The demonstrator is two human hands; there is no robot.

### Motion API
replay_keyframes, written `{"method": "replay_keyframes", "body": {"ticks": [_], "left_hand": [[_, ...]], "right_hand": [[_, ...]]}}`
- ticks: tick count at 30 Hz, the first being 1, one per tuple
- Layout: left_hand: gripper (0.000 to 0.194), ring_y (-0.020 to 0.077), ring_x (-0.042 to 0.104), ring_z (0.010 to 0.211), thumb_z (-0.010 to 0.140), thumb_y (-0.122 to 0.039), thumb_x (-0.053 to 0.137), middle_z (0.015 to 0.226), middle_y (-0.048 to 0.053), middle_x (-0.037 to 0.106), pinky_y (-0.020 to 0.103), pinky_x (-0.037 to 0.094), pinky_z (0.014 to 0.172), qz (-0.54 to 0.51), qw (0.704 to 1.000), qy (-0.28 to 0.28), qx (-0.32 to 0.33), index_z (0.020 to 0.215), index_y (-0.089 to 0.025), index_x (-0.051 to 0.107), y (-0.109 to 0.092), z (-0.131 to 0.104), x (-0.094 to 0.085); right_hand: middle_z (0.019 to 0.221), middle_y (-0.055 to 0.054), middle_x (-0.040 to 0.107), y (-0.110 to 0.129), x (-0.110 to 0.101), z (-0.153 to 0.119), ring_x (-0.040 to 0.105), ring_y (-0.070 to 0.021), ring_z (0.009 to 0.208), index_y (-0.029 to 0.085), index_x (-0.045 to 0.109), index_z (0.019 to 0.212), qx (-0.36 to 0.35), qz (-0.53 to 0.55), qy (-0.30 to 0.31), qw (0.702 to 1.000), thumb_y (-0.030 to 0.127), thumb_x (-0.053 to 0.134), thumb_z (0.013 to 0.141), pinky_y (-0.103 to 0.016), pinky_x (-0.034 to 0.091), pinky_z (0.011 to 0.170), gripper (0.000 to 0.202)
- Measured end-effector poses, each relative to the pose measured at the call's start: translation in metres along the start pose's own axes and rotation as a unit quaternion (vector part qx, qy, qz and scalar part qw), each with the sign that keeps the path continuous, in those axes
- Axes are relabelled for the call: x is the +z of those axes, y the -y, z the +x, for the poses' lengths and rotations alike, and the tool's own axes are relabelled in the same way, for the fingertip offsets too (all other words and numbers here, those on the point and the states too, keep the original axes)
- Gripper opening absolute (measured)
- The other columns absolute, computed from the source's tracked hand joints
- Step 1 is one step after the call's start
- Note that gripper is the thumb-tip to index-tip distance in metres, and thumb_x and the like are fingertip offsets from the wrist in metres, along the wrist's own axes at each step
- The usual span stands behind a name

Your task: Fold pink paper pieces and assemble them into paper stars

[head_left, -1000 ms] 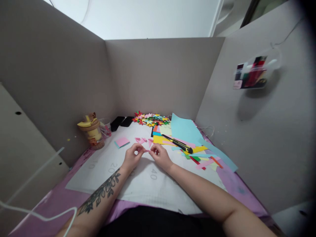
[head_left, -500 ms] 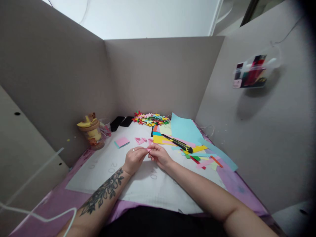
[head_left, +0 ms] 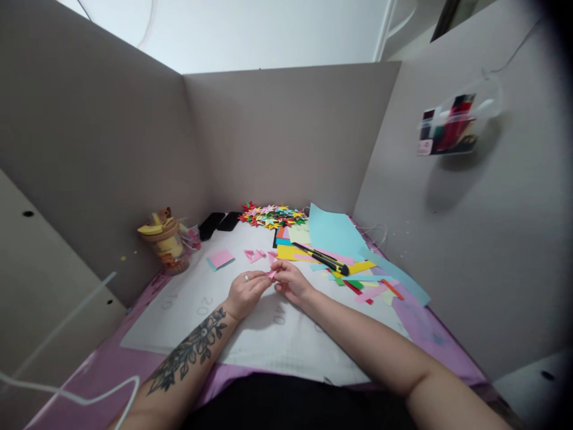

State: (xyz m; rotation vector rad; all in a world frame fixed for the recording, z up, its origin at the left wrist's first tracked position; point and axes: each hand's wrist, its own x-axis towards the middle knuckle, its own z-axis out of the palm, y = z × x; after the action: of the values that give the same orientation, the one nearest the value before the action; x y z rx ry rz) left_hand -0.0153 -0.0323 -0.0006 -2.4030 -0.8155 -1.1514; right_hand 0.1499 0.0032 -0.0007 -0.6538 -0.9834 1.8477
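Between the fingertips of both hands is a small folded piece of pink paper [head_left: 271, 274]. My left hand [head_left: 246, 292] pinches it from the left, a ring on one finger. On its other side my right hand [head_left: 292, 282] grips it with thumb and forefinger, the other fingers curled. Just beyond the hands lie several folded pink paper pieces [head_left: 254, 255]. A stack of square paper sheets [head_left: 221, 259], pink on top and blue below, sits left of them. Part of the held piece is hidden by the fingers.
Colourful folded paper stars [head_left: 273, 216] are heaped at the back. A yellow-and-black box cutter [head_left: 324, 260] lies on paper strips [head_left: 358, 280] at right, near a large light-blue sheet [head_left: 335, 230]. A cup with a yellow lid [head_left: 165, 242] and two black phones [head_left: 219, 224] stand back left.
Both hands have shifted slightly, still pinching the pink paper, and more of it shows between the fingertips. The view has turned a little. Things on the table have stayed put.
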Motion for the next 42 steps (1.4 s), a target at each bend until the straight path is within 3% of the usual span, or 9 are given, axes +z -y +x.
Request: {"method": "replay_keyframes", "body": {"ticks": [19, 27, 38, 42], "left_hand": [[0.019, 0.0158, 0.064, 0.090, 0.084, -0.013, 0.050, 0.087, 0.003, 0.071, 0.031, 0.051, 0.079, -0.029, 0.999, 0.006, -0.036, 0.096, -0.021, 0.063, -0.002, 0.001, -0.001], [0.020, 0.0158, 0.064, 0.091, 0.084, -0.013, 0.050, 0.089, 0.003, 0.071, 0.030, 0.051, 0.079, -0.023, 0.999, 0.019, -0.021, 0.095, -0.021, 0.063, -0.001, 0.000, 0.001], [0.020, 0.0153, 0.064, 0.087, 0.083, -0.010, 0.052, 0.087, 0.003, 0.071, 0.029, 0.051, 0.076, 0.001, 0.999, -0.009, 0.035, 0.097, -0.019, 0.061, -0.003, 0.004, 0.001], [0.019, 0.0152, 0.064, 0.087, 0.083, -0.010, 0.051, 0.087, 0.003, 0.071, 0.029, 0.051, 0.074, 0.007, 0.999, -0.005, 0.044, 0.096, -0.019, 0.061, -0.002, 0.004, 0.001]], "right_hand": [[0.059, 0.003, 0.056, 0.001, -0.007, 0.001, 0.046, -0.0066, 0.048, 0.017, 0.059, 0.073, -0.011, -0.039, 0.024, 0.999, 0.009, 0.063, 0.054, -0.016, 0.032, 0.039, 0.020], [0.058, 0.004, 0.055, -0.001, -0.009, 0.002, 0.047, -0.0072, 0.049, 0.016, 0.060, 0.073, -0.019, -0.044, 0.026, 0.999, 0.009, 0.064, 0.053, -0.016, 0.034, 0.038, 0.022], [0.053, 0.004, 0.054, 0.001, -0.009, 0.001, 0.048, -0.0072, 0.048, 0.015, 0.059, 0.068, -0.001, -0.046, 0.006, 0.999, 0.009, 0.063, 0.052, -0.015, 0.033, 0.037, 0.018], [0.051, 0.005, 0.054, -0.001, -0.011, 0.003, 0.046, -0.0060, 0.040, 0.017, 0.055, 0.068, -0.015, -0.061, 0.009, 0.998, 0.009, 0.061, 0.053, -0.016, 0.032, 0.036, 0.018]]}}
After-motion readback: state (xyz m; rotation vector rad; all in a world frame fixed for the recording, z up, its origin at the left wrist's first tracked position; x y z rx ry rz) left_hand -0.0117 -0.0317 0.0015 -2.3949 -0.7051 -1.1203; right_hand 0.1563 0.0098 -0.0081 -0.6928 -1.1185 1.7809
